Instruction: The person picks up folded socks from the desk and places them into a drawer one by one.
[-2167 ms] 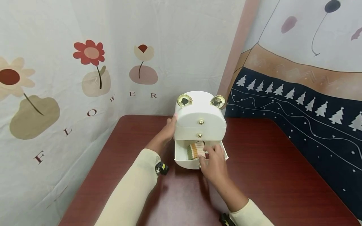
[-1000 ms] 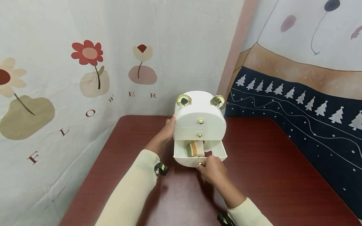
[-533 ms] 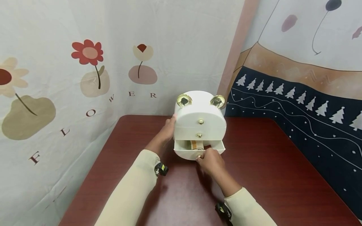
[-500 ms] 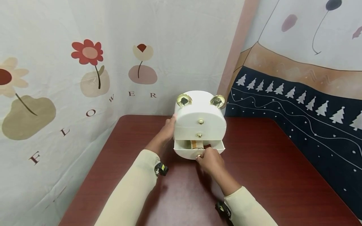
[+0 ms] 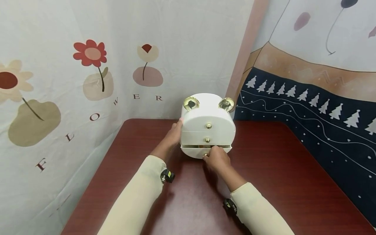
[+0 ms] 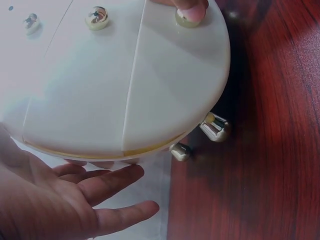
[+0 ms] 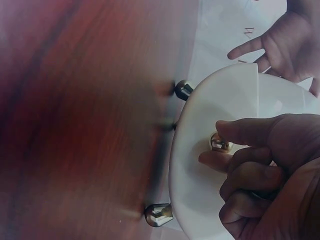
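A white rounded storage box point(image 5: 194, 125) with gold knobs and two gold eye-like rounds on top stands on the table. Its bottom drawer point(image 5: 191, 152) sticks out slightly, with a narrow gap above its front; little of what lies inside shows. My right hand point(image 5: 218, 160) pinches the drawer's gold knob point(image 7: 220, 143) between thumb and index finger, the other fingers curled. Along the box's left side lies my left hand point(image 5: 172, 135), its fingers extended and touching the wall in the left wrist view. The middle drawer point(image 5: 192, 137) and top drawer point(image 5: 192, 124) are closed.
A dark red-brown table point(image 5: 273, 163) carries the box near its back edge. Behind it hangs a pale cloth point(image 5: 123, 65) printed with flowers and letters. To the right is a dark blue cloth point(image 5: 308, 120) with white trees. Small gold feet point(image 6: 215, 127) raise the box.
My right hand moved from over the open drawer to its knob, then forward with it. The drawer slid most of the way in, covering a striped cloth-like roll. My left hand stayed put.
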Demonstrator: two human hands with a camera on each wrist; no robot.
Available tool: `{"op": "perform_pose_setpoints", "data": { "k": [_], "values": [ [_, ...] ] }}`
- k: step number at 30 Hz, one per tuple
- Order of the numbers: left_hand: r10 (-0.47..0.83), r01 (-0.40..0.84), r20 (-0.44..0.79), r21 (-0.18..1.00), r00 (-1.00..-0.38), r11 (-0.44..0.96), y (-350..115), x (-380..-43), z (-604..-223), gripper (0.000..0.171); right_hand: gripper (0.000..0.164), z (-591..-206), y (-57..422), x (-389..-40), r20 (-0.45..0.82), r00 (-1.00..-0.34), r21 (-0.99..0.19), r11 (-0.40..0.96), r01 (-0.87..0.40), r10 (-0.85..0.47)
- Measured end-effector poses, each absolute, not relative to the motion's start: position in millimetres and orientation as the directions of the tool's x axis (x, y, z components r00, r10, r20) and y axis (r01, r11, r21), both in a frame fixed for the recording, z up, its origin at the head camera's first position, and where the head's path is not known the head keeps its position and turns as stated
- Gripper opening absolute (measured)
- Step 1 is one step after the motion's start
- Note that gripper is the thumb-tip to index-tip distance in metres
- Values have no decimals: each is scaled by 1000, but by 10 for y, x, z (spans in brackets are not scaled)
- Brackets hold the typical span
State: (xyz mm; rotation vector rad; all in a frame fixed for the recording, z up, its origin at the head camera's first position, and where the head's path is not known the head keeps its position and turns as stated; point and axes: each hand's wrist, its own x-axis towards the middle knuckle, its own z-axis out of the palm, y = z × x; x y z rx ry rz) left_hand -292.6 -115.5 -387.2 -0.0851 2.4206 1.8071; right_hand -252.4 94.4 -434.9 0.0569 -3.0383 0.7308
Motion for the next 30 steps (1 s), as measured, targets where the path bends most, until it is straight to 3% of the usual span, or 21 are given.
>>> {"op": "perform_pose_setpoints", "data": {
  "k": [16,30],
  "values": [
    [36,-126,-148,930,-988,345,-1149,-2867,-3782,84,50,-4360,956,-2671,38,-996,-425,901,-85,-76],
    [34,-129,-152,925,-988,358,-1153,-2863,-3789,85,55,-4368,982,-2671,45,-996,-455,886,-86,-73]
  ]
}}
